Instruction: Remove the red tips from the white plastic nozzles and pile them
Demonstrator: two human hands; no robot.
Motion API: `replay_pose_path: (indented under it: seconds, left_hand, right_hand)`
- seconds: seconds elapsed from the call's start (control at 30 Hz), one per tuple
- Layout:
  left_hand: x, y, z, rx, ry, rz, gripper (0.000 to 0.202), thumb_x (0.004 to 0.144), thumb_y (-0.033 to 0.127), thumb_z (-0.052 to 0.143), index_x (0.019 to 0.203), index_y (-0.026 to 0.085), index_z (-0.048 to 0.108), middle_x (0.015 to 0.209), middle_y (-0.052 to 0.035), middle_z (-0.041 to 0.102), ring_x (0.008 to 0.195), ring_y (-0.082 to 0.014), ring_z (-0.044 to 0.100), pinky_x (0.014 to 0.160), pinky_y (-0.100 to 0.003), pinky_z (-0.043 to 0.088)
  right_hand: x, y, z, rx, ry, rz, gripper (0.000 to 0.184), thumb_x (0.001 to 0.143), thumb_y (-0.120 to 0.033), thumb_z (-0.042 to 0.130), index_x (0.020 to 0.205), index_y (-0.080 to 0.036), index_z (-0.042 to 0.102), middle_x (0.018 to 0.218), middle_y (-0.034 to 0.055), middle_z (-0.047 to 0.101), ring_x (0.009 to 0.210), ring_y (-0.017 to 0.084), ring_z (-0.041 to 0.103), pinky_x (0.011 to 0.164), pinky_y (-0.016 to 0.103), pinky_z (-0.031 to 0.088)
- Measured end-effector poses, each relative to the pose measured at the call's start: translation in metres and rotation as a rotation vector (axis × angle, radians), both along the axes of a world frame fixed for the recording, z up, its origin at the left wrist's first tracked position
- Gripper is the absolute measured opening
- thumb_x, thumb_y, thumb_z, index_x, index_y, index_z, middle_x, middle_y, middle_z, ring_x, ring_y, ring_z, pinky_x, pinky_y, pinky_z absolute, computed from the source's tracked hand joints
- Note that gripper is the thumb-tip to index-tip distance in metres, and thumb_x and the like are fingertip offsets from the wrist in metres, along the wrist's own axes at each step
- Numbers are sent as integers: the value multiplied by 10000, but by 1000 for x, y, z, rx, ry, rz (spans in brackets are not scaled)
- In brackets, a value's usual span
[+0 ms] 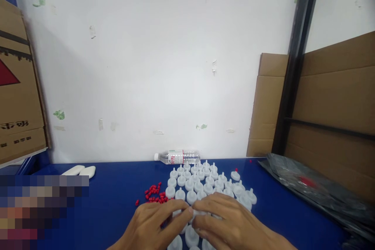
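My left hand (154,220) and my right hand (227,222) meet at the bottom middle of the blue table (117,195), fingers pinched together around a small white cap (195,213) between them. Several white plastic caps (205,183) stand in rows just beyond my fingers, and more lie under my hands. A small heap of red pieces (154,193) lies left of the caps, close to my left fingertips. Whether a red piece is in my fingers is hidden.
A clear water bottle (178,157) lies on its side against the white wall. Two white oblong things (83,170) rest at the far left. Cardboard boxes (17,86) stand left and right (331,97). A dark plastic bag (316,191) lies on the right.
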State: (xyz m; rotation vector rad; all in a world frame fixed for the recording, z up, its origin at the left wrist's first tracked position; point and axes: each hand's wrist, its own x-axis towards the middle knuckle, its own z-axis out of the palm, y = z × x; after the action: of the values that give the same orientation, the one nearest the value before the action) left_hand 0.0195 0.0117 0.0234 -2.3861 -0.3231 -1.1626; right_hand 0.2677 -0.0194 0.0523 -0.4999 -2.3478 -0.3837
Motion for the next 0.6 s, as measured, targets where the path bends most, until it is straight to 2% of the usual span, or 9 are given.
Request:
replay_pose_path:
  seconds: [0.1, 0.33, 0.47, 0.6]
  left_hand:
    - [2, 0, 1, -5, 14, 12, 302, 1007, 70, 447, 1194, 145, 673, 1044, -81, 767, 756, -113, 738, 599, -181, 529]
    - [3, 2, 5, -29, 52, 3, 335, 1059, 125, 342, 1190, 141, 650, 1009, -73, 782, 653, -116, 724, 534, -203, 515]
    - [8, 1, 6, -96, 4, -5, 255, 1021, 109, 484, 1239, 121, 615, 899, -47, 760, 687, -119, 714, 550, -195, 512]
    - [15, -1, 9, -94, -19, 41, 153, 1012, 136, 531, 1125, 142, 635, 808, -16, 708, 593, -117, 664, 482, -211, 452]
  right_hand:
    - [0, 1, -2, 11, -16, 6, 111, 990, -160, 565, 1056, -189, 650, 1038, 73, 750, 859, 170, 707, 798, 291, 574]
    - [-2, 4, -6, 25, -40, -7, 145, 1010, -127, 497, 1062, -202, 611, 1031, 59, 743, 901, 174, 711, 822, 294, 574]
    - [-4, 5, -8, -86, 68, 24, 82, 1051, -193, 449, 1038, -228, 522, 1028, 36, 755, 990, 148, 720, 888, 265, 568]
    - [-6, 5, -13, -67, 157, 10, 138, 1079, -296, 407, 962, -254, 466, 1033, 30, 770, 930, 139, 745, 832, 252, 584]
